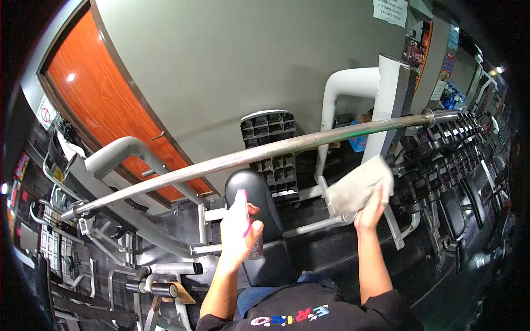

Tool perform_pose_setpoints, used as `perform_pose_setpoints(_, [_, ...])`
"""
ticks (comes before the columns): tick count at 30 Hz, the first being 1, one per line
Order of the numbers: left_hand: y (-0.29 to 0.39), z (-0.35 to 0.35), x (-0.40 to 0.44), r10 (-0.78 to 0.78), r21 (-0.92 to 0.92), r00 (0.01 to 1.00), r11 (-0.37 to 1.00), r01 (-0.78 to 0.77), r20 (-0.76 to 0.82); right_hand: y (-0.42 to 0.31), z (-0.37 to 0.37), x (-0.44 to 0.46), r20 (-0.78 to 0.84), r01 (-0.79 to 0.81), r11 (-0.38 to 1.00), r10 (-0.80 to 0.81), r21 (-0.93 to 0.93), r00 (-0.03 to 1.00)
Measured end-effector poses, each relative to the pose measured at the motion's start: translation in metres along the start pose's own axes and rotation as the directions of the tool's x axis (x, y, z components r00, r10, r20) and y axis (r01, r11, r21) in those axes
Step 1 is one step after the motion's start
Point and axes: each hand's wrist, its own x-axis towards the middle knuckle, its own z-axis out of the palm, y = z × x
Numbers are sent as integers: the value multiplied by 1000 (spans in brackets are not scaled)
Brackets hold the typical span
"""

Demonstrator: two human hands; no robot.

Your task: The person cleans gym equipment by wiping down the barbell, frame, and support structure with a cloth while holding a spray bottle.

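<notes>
My left hand point(238, 237) is wrapped round a spray bottle point(241, 207) with a white and pink trigger head; its lower part is mostly hidden behind the hand. In my right hand point(372, 212) is a pale cloth point(358, 186), held up and spread, its far edge hanging toward the left. A long metal barbell point(265, 151) lies across the rack in front of me, above and beyond both hands. Neither hand touches the bar. Behind the spray bottle stands the black padded bench point(251, 185).
Grey rack uprights stand at left point(113, 190) and right point(386, 94). A dumbbell rack point(441, 160) fills the right side. An orange wooden door point(94, 94) is at the left of the grey wall. A black plastic step platform point(270, 129) leans against that wall.
</notes>
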Motion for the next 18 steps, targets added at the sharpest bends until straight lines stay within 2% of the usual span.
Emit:
perform_pose_setpoints(1, [-3, -7, -4, 0, -3, 1000, 1000, 0, -2, -8, 12, 5, -103, 61, 998, -61, -7, 993])
perform_pose_setpoints(3, [-10, -17, -18, -80, -27, 997, 996, 80, -9, -17, 34, 12, -116, 123, 992, -121, 12, 986])
perform_pose_setpoints(4, [-21, -18, -26, -67, -67, 997, 996, 64, -44, -17, 45, 15, 26, 324, 943, -323, -82, 946])
perform_pose_setpoints(5, [-27, -18, -34, -66, -75, 997, 995, 62, -49, -17, 59, 18, 182, 518, 843, -492, -144, 851])
perform_pose_setpoints(6, [-29, -18, -40, -130, -109, 991, 986, 125, -42, -30, 86, 15, 336, 732, 588, -650, -345, 681])
perform_pose_setpoints(7, [-32, -18, -47, -195, -141, 980, 972, 189, -30, -41, 113, 7, 520, 853, 240, -706, -463, 481])
perform_pose_setpoints(9, [-44, -16, -60, -189, -161, 981, 970, 181, -35, -22, 134, -3, 837, 924, 120, -393, -364, 381])
perform_pose_setpoints(11, [-49, -16, -68, -146, -145, 989, 979, 140, -27, 4, 163, -13, 806, 926, 74, -470, -370, 360])
perform_pose_setpoints(13, [-47, -21, -75, -179, -134, 984, 975, 176, -13, -5, 196, -36, 900, 965, 221, -379, -140, 217])
perform_pose_setpoints(15, [-51, -23, -81, -219, -173, 975, 962, 211, -30, 1, 231, -75, 897, 994, 110, -437, -11, 59])
perform_pose_setpoints(16, [-51, -24, -85, -314, -301, 949, 908, 293, -22, 7, 247, -86, 867, 990, 129, -498, 48, 22])
perform_pose_setpoints(17, [-53, -29, -88, -297, -349, 955, 897, 271, -22, 10, 256, -88, 830, 984, 141, -558, 109, -12])
perform_pose_setpoints(18, [-60, -38, -92, -290, -346, 957, 899, 269, -11, -3, 258, -85, 841, 989, 68, -536, 128, -72])
